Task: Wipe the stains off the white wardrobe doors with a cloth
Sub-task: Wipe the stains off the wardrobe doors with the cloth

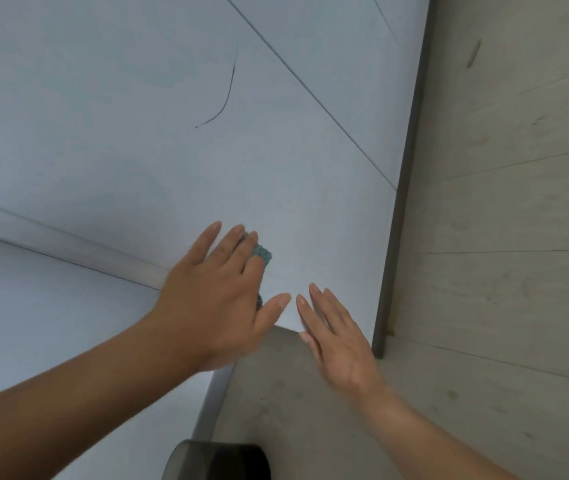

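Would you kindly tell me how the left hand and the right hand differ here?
The left hand presses a teal cloth against the white door; the right hand holds nothing. The left hand reaches farther onto the door; the right hand only crosses its lower edge. Both are spread flat.

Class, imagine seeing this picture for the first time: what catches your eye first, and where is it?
A thin dark curved mark stands out on the white wardrobe door, above centre. Below it, the left hand presses a teal cloth flat against the door, and the open right hand lies just beside it near the door's bottom edge.
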Action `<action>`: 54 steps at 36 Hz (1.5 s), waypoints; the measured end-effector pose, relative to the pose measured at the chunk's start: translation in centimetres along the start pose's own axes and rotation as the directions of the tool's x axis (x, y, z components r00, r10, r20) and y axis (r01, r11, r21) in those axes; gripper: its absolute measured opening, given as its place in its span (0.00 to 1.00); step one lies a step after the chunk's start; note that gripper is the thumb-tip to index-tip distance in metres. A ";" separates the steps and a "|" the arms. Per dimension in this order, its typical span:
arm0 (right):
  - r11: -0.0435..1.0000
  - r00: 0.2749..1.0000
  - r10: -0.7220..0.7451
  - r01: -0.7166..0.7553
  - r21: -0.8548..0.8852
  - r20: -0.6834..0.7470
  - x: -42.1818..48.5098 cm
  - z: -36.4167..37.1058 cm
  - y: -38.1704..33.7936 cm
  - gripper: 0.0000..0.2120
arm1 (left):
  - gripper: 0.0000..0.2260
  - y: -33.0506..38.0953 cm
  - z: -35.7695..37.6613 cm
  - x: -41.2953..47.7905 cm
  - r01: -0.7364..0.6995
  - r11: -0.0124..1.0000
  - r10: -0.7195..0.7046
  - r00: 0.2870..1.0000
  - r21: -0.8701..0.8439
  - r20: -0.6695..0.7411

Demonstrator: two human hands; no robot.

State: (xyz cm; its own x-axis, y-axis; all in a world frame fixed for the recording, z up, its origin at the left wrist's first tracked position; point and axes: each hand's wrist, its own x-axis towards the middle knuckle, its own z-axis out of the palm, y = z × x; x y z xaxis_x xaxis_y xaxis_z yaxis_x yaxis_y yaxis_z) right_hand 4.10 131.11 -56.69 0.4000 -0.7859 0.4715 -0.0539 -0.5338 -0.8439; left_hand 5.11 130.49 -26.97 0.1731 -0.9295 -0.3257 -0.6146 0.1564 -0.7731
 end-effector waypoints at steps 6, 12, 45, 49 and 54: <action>1.000 0.999 -0.011 0.012 0.007 -0.033 0.2 0.3 0.1 0.23 | 0.38 2.2 0.6 1.5 0.095 0.986 -0.098 0.995 0.139 0.016; 0.999 0.999 0.032 -0.032 0.012 -0.002 0.0 0.1 -0.2 0.25 | 0.15 1.8 3.6 1.0 -0.059 0.984 0.075 0.993 0.168 -0.095; 0.984 0.997 0.076 -0.076 0.161 0.009 -0.4 -0.8 0.2 0.36 | 0.36 4.1 6.9 4.0 -0.196 0.942 0.188 0.981 0.273 0.057; 0.907 0.910 0.378 -0.401 0.132 0.168 -2.9 -0.2 2.1 0.43 | 0.37 6.8 8.0 6.5 -0.220 0.912 0.160 0.968 0.345 0.194; 0.841 0.766 0.503 -0.540 -0.024 0.401 -5.5 0.8 4.4 0.43 | 0.37 9.1 9.8 8.0 -0.268 0.883 0.169 0.947 0.386 0.272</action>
State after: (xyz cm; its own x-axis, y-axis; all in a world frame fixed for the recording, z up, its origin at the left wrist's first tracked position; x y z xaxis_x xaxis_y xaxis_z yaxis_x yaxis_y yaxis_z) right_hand 2.44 133.34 -63.17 0.6463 -0.7448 -0.1660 -0.2831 -0.0320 -0.9586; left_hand 8.44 127.72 -41.93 0.2694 -0.7634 -0.5871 -0.2922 0.5161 -0.8052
